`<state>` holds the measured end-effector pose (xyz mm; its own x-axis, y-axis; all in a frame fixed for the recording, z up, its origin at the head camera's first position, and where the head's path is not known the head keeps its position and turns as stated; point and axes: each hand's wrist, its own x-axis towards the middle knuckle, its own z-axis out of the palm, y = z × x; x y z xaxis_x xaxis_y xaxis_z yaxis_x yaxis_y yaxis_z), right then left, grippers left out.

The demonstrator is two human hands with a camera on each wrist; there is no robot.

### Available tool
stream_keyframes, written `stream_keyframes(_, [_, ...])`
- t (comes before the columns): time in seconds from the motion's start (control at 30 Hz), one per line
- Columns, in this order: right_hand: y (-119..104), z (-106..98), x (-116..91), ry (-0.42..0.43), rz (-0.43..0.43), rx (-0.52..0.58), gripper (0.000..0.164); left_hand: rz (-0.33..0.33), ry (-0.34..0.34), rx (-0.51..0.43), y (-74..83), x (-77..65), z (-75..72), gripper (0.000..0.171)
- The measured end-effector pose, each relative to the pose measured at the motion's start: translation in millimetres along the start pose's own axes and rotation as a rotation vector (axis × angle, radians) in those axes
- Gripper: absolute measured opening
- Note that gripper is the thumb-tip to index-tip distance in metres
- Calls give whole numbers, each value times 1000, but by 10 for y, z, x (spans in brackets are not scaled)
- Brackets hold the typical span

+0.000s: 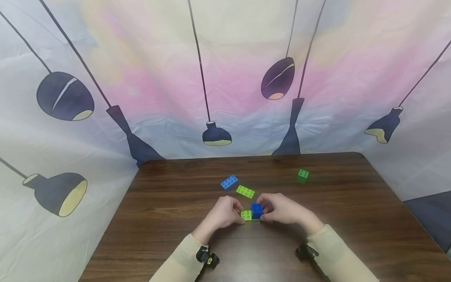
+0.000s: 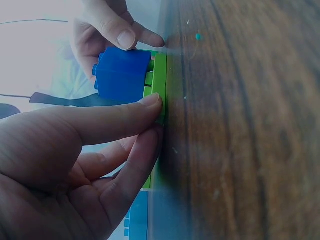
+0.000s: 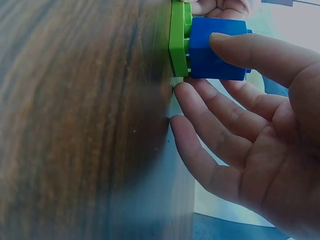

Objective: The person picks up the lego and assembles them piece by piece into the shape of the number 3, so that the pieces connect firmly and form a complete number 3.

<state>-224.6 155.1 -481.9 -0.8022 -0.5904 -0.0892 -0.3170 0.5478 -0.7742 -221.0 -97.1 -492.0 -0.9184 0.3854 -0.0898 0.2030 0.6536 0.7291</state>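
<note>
A lime green toy building plate (image 1: 246, 215) lies on the table near its middle. Over its right half sits a dark blue brick (image 1: 257, 210), studs up. Both wrist views show a narrow gap with green studs between brick (image 3: 215, 50) and plate (image 2: 159, 75). My left hand (image 1: 223, 213) pinches the plate's left end between thumb and fingers. On the other side, my right hand (image 1: 283, 209) grips the blue brick, thumb on its near face; the tips of the fingers behind it are partly hidden.
Beyond the hands lie another lime green plate (image 1: 245, 191) and a lighter blue plate (image 1: 229, 182). Farther right stands a green brick (image 1: 303, 176). A curtain printed with lamps (image 1: 217, 135) hangs behind the wooden table (image 1: 169, 196).
</note>
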Motion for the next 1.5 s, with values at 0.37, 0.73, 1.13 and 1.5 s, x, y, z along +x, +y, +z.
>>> stream_keyframes(0.37, [40,-12,10,-8,-9,-6,34,-11,-7,2,-10,11,1,27])
stream_keyframes(0.73, [30,-65,-9,4,-17,-12,37,-12,-6,-1,-12,14,7,27])
stream_keyframes(1.13, [-9,-88,-8,30,-18,-12,33,-1,-1,1,-30,16,19,28])
stream_keyframes(1.5, [19,-64,-5,51,-26,-32,29,-1,6,12,-21,9,16,28])
